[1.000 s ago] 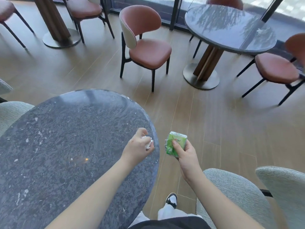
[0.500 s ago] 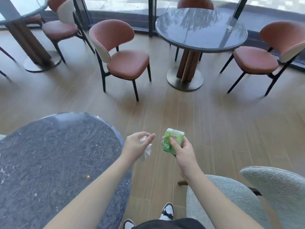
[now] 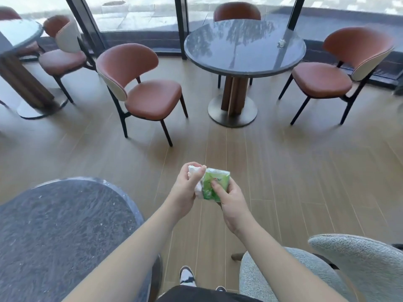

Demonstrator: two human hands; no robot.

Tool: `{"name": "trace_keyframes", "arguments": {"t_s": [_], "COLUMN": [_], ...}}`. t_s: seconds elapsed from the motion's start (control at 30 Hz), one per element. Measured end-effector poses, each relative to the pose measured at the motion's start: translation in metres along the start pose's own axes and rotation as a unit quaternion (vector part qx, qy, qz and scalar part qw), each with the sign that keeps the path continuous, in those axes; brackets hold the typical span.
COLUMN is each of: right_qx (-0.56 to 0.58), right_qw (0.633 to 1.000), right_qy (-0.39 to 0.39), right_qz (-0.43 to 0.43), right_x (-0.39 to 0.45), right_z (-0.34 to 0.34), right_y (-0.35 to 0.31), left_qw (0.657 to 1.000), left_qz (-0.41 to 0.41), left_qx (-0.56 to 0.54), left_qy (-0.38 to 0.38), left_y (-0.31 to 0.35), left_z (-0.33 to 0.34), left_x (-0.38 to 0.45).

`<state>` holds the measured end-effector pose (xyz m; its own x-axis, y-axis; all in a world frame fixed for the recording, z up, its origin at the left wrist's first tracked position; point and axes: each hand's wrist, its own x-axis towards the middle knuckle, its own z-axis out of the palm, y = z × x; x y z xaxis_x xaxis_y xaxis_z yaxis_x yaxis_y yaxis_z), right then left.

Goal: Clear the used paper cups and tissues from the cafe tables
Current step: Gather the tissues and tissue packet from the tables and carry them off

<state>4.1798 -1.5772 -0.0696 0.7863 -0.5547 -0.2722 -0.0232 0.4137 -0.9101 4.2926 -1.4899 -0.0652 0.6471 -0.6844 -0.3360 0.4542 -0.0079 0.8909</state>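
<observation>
Three round tables [image 3: 244, 51], six chairs [image 3: 150, 99], two tissues [image 3: 193, 170], one green packet [image 3: 214, 186]

floor [image 3: 283, 171] ahead: open | left: dark table [image 3: 65, 225] | right: grey chair [image 3: 359, 258]

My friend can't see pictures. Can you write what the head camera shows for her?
A person's left hand grips a crumpled white tissue beside a green packet held in the right hand, above a wooden floor. Ahead, a small white scrap lies on a round dark table among reddish chairs.
</observation>
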Motion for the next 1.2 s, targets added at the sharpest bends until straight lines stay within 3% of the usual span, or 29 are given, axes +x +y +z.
{"name": "trace_keyframes", "arguments": {"t_s": [0.13, 0.27, 0.37, 0.53, 0.77, 1.2], "right_qx": [0.016, 0.003, -0.006, -0.022, -0.051, 0.01], "right_qw": [1.0, 1.0, 1.0, 0.998, 0.995, 0.984], "right_qy": [0.004, -0.008, -0.007, 0.06, 0.069, 0.145], "right_qz": [0.002, 0.001, -0.015, -0.025, -0.054, -0.105], "right_x": [0.031, 0.066, 0.096, 0.151, 0.217, 0.336], "right_z": [-0.002, 0.0, 0.003, 0.005, -0.004, -0.103], "right_y": [-0.017, -0.025, -0.034, -0.053, -0.093, -0.166], "left_qw": [0.993, 0.985, 0.981, 0.984, 0.987, 0.981], "left_qz": [0.02, 0.044, 0.059, 0.061, 0.064, 0.056], "left_qx": [0.039, 0.099, 0.138, 0.162, 0.143, 0.174], "left_qy": [-0.105, -0.136, -0.122, -0.041, -0.029, -0.068], "left_y": [0.006, 0.018, 0.036, 0.072, 0.114, 0.134], "left_z": [-0.012, -0.026, -0.041, -0.049, -0.038, 0.054], "left_x": [0.026, 0.066, 0.1, 0.155, 0.228, 0.371]}}
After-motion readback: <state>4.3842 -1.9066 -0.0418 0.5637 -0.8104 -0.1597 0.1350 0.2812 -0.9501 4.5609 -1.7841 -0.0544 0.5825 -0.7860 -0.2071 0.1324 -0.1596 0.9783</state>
